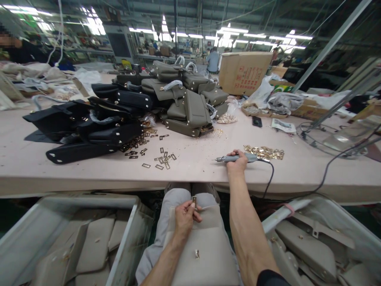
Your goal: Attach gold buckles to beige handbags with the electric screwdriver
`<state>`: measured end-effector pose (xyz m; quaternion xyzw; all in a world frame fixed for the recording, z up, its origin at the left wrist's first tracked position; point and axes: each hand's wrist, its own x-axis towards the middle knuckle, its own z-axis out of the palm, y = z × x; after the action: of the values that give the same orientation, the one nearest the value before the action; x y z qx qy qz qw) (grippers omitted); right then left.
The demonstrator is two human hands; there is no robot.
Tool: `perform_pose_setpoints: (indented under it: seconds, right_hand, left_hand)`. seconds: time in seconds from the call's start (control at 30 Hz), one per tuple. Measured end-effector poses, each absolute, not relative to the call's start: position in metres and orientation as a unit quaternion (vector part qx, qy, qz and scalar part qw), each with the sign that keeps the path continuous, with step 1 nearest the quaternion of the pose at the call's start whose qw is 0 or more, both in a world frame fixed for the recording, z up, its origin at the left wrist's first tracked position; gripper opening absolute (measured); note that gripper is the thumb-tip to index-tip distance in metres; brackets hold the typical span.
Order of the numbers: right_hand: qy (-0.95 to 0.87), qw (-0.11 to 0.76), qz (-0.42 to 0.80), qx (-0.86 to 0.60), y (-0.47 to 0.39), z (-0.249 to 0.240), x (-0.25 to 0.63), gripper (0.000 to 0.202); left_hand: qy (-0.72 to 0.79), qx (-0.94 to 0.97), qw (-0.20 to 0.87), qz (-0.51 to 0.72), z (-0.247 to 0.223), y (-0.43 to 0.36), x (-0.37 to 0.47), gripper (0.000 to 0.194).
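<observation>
Between the thumb and fingers of my left hand (184,217) is a small rectangular metal plate (194,200) with a slot in it. That hand is just above the top edge of a grey-beige bag piece (208,242) lying across my lap. A small gold-coloured metal fitting (197,254) sits on the bag piece. My right hand (238,162), stretched out over the table, is wrapped round a grey electric screwdriver (252,157) whose bit points left. Right behind that hand lies a pile of gold-coloured metal fittings (268,152). More loose slotted plates (165,159) are scattered to the left.
Black bags (89,127) and grey-beige bags (190,111) are heaped on the table (193,167). Bins stand left (131,238) and right (279,216) of my legs, holding bag pieces. The screwdriver's cable (271,178) hangs over the table edge. A cardboard box (242,73) stands behind.
</observation>
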<state>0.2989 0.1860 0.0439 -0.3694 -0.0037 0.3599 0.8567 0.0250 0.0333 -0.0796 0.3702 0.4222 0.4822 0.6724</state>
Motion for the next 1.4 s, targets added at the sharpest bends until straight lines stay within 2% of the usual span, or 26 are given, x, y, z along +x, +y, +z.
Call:
perform_pose_setpoints:
  seconds: [0.37,1.1,1.4]
  right_hand:
    - [0.092,0.868,0.277,-0.401,0.216,0.047,0.279,0.021]
    - [0.078,0.865,0.237,-0.436,0.219,0.039,0.276,0.029]
    - [0.080,0.870,0.239,-0.424,0.211,0.037,0.278,0.026]
  left_hand:
    - [0.427,0.367,0.672,0.481,-0.079,0.036,0.024,0.048]
    - [0.423,0.364,0.675,0.482,-0.075,0.035,0.021,0.046]
    - [0.423,0.366,0.673,0.484,-0.078,0.035,0.021,0.050]
